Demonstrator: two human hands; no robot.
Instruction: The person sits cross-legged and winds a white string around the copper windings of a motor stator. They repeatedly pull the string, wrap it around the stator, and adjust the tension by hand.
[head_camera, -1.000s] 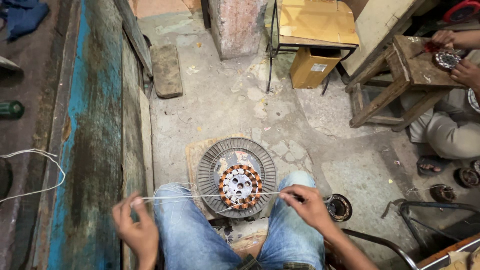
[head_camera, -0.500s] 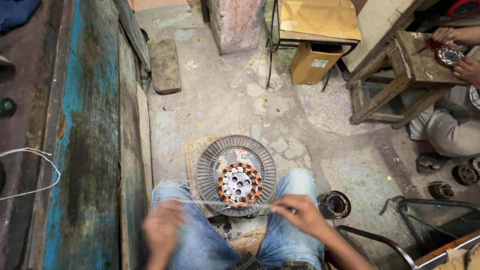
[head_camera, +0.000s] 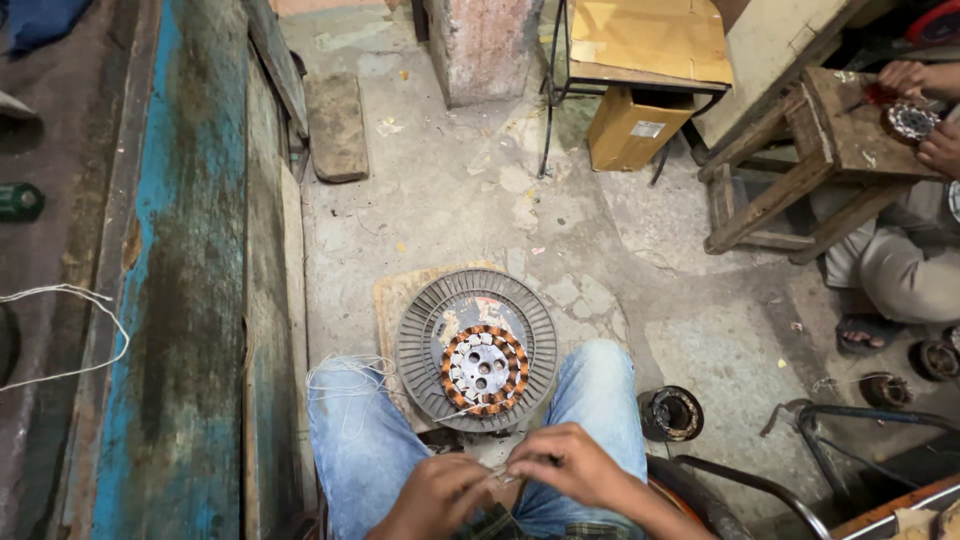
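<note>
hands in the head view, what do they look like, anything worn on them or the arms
Both are bare: the left hand and the right hand show no gloves, rings or watch. The forearms are bare too, with no sleeve reaching into the frame. Below them the person wears faded blue jeans.

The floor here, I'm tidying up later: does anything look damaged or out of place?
Yes. The concrete floor is cracked and patchy beside the ribbed round motor part, and loose white thread lies tangled over the left knee. Both hands pinch thread.
</note>
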